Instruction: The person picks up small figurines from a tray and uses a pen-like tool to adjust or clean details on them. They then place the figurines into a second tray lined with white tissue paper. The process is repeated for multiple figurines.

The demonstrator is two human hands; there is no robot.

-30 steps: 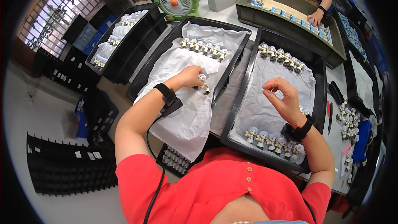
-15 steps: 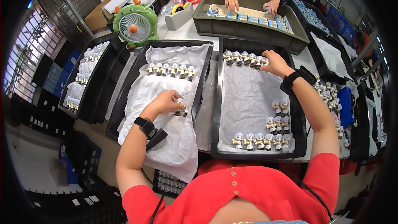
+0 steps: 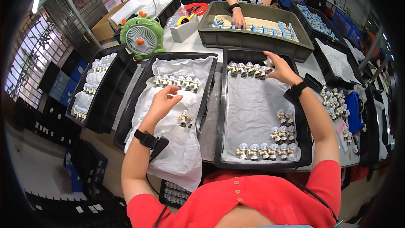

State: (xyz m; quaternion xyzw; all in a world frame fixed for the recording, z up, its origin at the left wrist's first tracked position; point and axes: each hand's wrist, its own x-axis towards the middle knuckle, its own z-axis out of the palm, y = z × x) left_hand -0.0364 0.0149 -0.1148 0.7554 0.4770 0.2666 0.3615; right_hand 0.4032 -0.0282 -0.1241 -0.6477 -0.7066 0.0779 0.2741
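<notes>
My right hand (image 3: 282, 71) is closed around a small white-haired figurine (image 3: 268, 62) at the far right end of a row of figurines (image 3: 244, 69). That row lies on white paper in the right black tray (image 3: 261, 165). Over the paper in the left black tray (image 3: 125, 116), my left hand (image 3: 164, 101) hovers with thumb and fingers apart, holding nothing. Just beyond it is another row of figurines (image 3: 176, 82). Nearer me, a figurine (image 3: 184, 119) lies on the paper with part of another against it.
More figurines (image 3: 263, 151) fill the right tray's near right corner. A green fan (image 3: 142, 38) stands at the back left. Across the table, a co-worker's hand (image 3: 238, 18) reaches into a grey-green bin (image 3: 253, 36). Loose figurines (image 3: 335, 101) are heaped at the right.
My left hand has let go of the figurine in the left tray and moved away from me. My right hand has lifted slightly with a figurine. The co-worker's hands have moved.
</notes>
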